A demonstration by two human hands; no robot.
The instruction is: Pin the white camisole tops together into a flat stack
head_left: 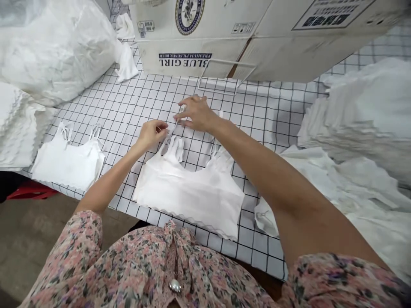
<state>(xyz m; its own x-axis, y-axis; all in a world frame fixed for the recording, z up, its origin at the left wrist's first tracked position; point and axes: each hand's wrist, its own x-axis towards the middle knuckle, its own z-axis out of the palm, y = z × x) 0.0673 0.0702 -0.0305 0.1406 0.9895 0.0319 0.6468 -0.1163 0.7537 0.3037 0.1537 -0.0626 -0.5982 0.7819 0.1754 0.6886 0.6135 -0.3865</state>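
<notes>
A white crop top (189,192) with thin shoulder straps lies flat on the white grid-patterned table (128,107) in front of me. My left hand (153,132) pinches the end of its left strap, fingers closed. My right hand (196,113) rests just beyond, fingers pressed down on the same strap's far end against the table. The top's right straps (218,149) lie partly under my right forearm.
A second white top (69,160) lies at the table's left edge. Piles of white garments (362,124) fill the right side, white bags (48,47) the left. Cardboard boxes (205,30) stand at the back, with a wire frame (224,77) before them.
</notes>
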